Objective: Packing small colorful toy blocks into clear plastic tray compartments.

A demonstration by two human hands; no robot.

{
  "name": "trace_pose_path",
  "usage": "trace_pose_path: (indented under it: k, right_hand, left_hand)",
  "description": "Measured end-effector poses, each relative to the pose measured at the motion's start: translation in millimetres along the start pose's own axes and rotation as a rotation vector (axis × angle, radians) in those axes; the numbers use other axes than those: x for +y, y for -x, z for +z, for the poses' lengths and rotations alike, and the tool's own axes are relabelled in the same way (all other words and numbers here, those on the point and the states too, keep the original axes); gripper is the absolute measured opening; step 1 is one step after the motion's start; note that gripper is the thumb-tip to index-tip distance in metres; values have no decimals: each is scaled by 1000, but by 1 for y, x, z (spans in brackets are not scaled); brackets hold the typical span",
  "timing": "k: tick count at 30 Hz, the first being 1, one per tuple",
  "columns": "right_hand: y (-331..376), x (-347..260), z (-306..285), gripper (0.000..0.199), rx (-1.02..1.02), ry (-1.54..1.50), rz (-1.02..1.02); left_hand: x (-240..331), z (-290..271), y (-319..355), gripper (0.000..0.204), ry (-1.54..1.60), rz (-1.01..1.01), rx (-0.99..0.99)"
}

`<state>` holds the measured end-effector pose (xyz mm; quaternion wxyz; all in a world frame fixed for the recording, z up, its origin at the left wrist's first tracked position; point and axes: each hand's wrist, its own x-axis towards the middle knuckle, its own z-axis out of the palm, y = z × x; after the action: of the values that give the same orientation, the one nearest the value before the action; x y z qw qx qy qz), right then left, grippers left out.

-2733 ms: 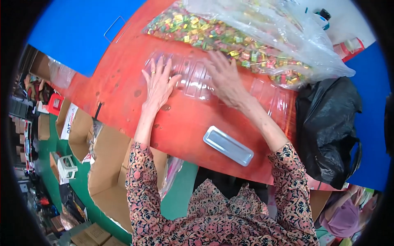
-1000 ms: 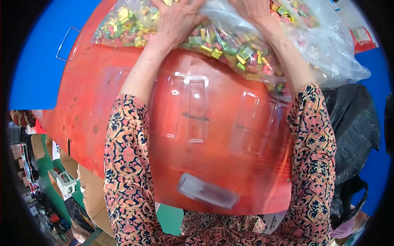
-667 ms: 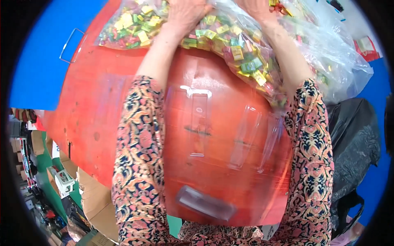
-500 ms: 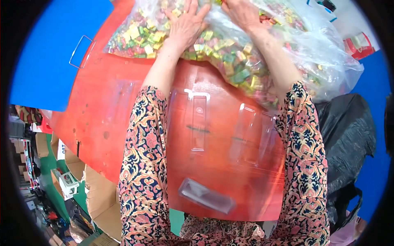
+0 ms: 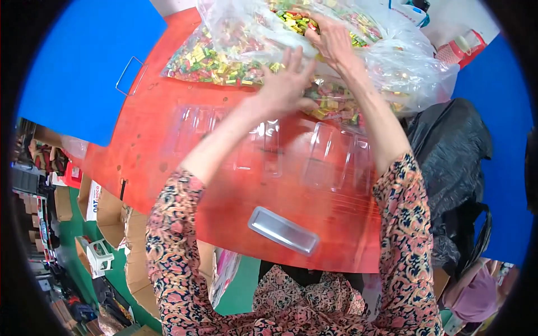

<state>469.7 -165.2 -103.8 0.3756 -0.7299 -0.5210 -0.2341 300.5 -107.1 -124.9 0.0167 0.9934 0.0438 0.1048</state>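
A large clear plastic bag (image 5: 414,75) lies across the far side of the red tabletop (image 5: 235,207), full of small wrapped pieces (image 5: 204,61) in yellow, green and red that look like candies. Its mouth gapes near the top, baring some pieces. My right hand (image 5: 336,47) is at that mouth, with its fingers curled at the plastic edge. Above the bag's near edge, my left hand (image 5: 286,87) has its fingers spread and holds nothing; it is blurred. Several clear plastic trays (image 5: 328,154) rest nearer me, partly behind my left forearm.
A silvery rectangular tray (image 5: 284,229) lies by the table's near edge. Blue boards (image 5: 84,67) flank the table. At right sit a black plastic bag (image 5: 448,151) and a red-and-white container (image 5: 462,49). Cardboard boxes (image 5: 140,263) stand on the green floor at left.
My left hand has lifted off the bag and moved toward me and to the right. My right hand stays at the bag's mouth, which shows more widely. The whole view has shifted.
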Motion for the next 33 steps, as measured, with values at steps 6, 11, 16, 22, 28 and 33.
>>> trace_pose_path:
  k: [6,11,16,22,28,33]
  right_hand:
    - [46,-25,2,20,24,330,190]
    - [48,-15,1,24,47,407,28]
    - [45,-5,0,25,129,439,-58]
    - [29,-13,1,25,147,403,-84]
    - [18,-6,1,23,105,410,-76]
    - [16,-6,4,23,92,434,-72]
  left_hand:
    - [11,27,-1,107,58,-123,-94]
    - [4,32,0,104,58,-60,17]
    - [12,30,-9,103,-58,-77,110]
    - [-2,26,-10,100,-86,-31,293]
    - [-8,26,-23,98,-111,-10,370]
    - [-14,32,-26,98,-72,10,395]
